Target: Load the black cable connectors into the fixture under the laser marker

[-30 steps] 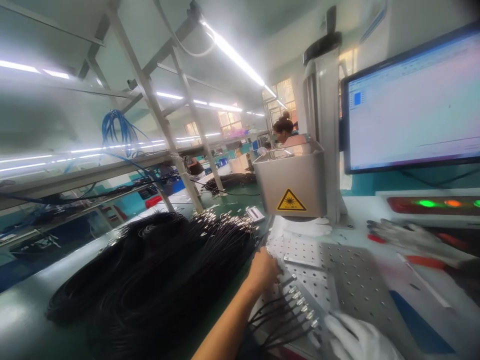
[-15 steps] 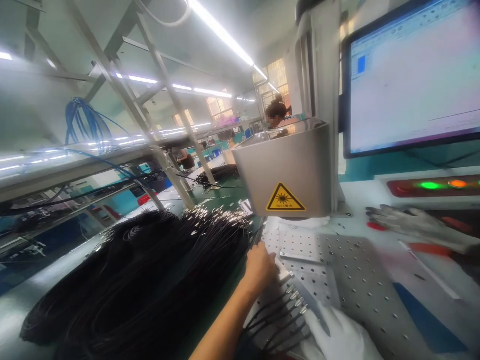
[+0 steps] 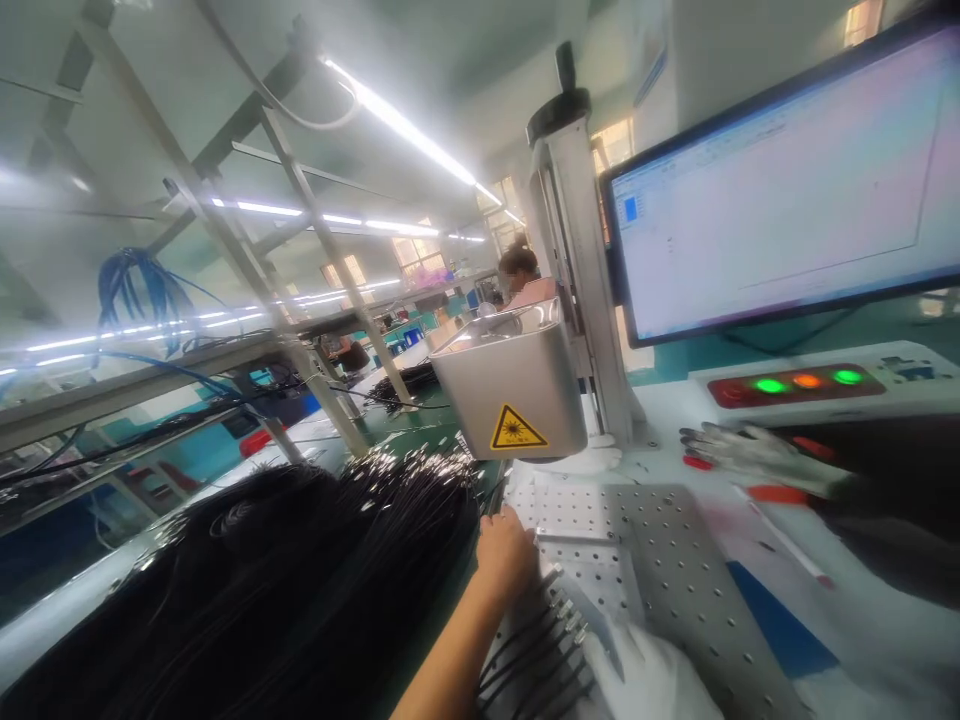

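Note:
My left hand [image 3: 506, 548], bare, rests at the left edge of the perforated metal plate [image 3: 675, 570], with its fingers curled out of sight over a row of black cables with metal connector ends [image 3: 561, 612]. My right hand [image 3: 646, 678], in a white glove, lies on the plate just right of those connectors and touches their tips; the frame edge cuts it off. Above the plate hangs the grey laser head [image 3: 514, 390] with a yellow warning label.
A big heap of coiled black cables [image 3: 285, 590] fills the bench to the left. At the right are a monitor [image 3: 780, 190], a control box with lit buttons [image 3: 802, 382] and a spare glove [image 3: 750, 455]. Another person [image 3: 521, 275] sits far behind. Shelf frames stand overhead.
The view has swung and tilted, so the laser head and monitor sit further left. My left hand stays on the cable row, and the gloved right hand stays by the connector tips.

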Tool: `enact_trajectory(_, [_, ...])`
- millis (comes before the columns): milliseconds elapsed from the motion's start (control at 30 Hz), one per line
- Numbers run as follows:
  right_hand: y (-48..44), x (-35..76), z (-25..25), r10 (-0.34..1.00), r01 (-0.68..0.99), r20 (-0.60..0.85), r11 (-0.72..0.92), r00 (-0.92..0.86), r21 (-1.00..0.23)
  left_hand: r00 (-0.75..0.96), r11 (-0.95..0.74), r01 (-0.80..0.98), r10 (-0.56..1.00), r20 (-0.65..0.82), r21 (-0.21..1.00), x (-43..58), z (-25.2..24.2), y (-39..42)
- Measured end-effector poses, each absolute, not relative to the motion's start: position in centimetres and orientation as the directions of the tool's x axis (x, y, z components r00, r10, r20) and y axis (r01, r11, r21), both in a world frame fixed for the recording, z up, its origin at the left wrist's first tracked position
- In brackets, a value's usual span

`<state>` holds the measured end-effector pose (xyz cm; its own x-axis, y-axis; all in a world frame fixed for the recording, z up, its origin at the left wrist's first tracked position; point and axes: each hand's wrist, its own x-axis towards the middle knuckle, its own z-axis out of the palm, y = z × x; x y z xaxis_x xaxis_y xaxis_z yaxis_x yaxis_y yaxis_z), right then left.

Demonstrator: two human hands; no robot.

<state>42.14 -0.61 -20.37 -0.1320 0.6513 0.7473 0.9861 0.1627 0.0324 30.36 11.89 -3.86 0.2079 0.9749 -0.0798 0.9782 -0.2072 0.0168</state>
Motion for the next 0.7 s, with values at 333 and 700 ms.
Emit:
enact_trajectory(333, [-1.3, 41.8, -20.5, 0.703, 0.993, 0.706, 0.121, -0.086, 0.001, 0.233, -0.23, 0.972, 0.97, 0.063, -0.047, 30.1, -2.5, 12.5])
enact_trajectory(700, [-3.0, 42.2, -15.2, 0.711, 0.98, 0.687, 0.2, -0.151, 0.009, 0.269, -0.277, 0.961, 0.942, 0.199, 0.014, 28.1, 1.2, 7.3])
